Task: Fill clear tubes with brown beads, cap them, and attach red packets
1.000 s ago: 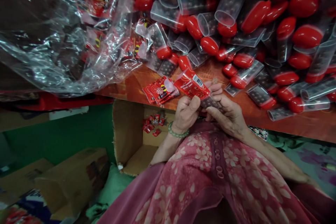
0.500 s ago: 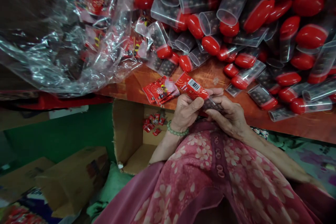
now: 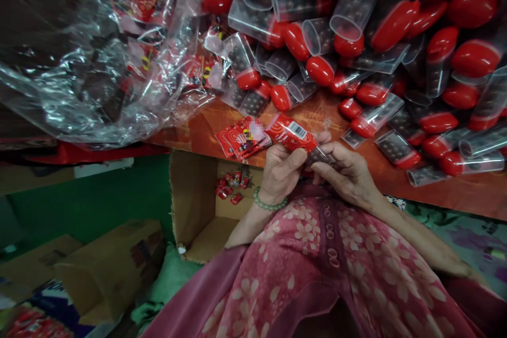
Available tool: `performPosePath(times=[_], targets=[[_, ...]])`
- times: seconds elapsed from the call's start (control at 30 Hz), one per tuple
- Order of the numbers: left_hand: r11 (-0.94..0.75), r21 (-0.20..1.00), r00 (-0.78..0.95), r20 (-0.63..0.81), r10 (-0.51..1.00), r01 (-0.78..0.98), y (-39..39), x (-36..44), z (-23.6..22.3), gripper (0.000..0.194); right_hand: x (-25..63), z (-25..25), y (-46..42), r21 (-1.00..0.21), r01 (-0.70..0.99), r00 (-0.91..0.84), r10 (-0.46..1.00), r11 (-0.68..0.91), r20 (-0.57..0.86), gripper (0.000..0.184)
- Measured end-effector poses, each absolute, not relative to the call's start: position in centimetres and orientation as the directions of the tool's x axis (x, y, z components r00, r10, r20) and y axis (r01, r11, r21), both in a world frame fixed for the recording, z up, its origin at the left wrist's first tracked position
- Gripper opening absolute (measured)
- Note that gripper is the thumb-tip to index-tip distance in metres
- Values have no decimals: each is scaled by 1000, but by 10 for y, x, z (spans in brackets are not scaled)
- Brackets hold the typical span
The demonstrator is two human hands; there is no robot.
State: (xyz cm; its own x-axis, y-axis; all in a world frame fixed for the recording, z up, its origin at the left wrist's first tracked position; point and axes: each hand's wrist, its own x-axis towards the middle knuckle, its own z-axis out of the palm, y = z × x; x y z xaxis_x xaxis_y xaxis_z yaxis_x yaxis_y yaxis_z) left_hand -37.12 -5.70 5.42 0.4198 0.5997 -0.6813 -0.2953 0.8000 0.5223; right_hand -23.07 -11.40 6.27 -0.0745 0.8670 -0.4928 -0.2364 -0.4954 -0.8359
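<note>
My left hand [image 3: 282, 173], with a green bead bracelet on its wrist, pinches a red printed packet [image 3: 284, 131] that has a barcode on it. A clear tube of dark little balls [image 3: 319, 155] sticks out of the packet's right end. My right hand [image 3: 348, 170] has its fingers closed around that tube. How far the tube reaches inside the packet is hidden. Just left of the packet, a small stack of flat red packets [image 3: 237, 138] lies on the reddish-brown table [image 3: 198, 124].
A heap of clear tubes with red caps [image 3: 372, 94] covers the table's far and right side. At the left lies a clear plastic bag [image 3: 119, 111] with red packets. Below the table edge, an open cardboard box [image 3: 194, 195] holds several small red packs [image 3: 225, 190].
The red packet has shifted slightly right over the tube, and its far end looks fuller. Both hands keep their hold; the view has moved a little.
</note>
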Motion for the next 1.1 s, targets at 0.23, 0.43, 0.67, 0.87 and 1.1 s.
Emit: performPosePath(times=[0.23,0.43,0.67,0.87,1.1], targets=[[774,596,383,-677,628,-214,-61,-371,59,46,-232,61,-115,-804,-360,-45,869,-474,-492,24],[750,577,360,-658,662,-324,-61,-368,60,54,-232,58,-116,-810,-316,-49,861,-494,-506,36],[798,523,397,-692,602,-300,-70,-362,62,53,-229,61,-116,-808,-315,-3,852,-498,-524,53],[783,569,482,-628,611,-251,-83,-366,57,51,-227,59,-119,-831,-323,68,865,-452,-497,51],[751,598,512,-568,644,-280,-86,-368,53,43,-226,56,-122,-857,-300,91,882,-418,-462,46]])
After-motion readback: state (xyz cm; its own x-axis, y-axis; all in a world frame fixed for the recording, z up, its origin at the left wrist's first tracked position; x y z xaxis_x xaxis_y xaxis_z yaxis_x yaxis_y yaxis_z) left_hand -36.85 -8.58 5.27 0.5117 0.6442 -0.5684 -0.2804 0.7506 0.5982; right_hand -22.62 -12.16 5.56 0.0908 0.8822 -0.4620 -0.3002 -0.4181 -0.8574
